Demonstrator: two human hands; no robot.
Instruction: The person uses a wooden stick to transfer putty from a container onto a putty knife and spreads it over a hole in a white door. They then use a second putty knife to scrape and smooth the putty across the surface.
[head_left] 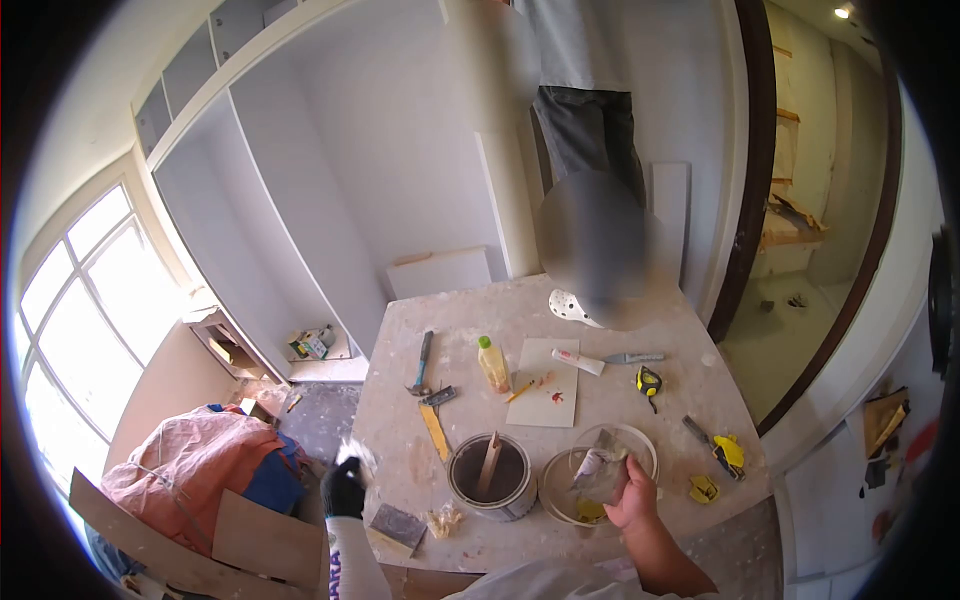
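Packet [597, 463] in right hand [632, 500], lettering unclear

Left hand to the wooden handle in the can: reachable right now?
Probably yes. The handle stands up out of the open can, and nothing tall sits between it and the left hand. Whether that hand must first drop the blurred whitish thing beside it, I can't tell.
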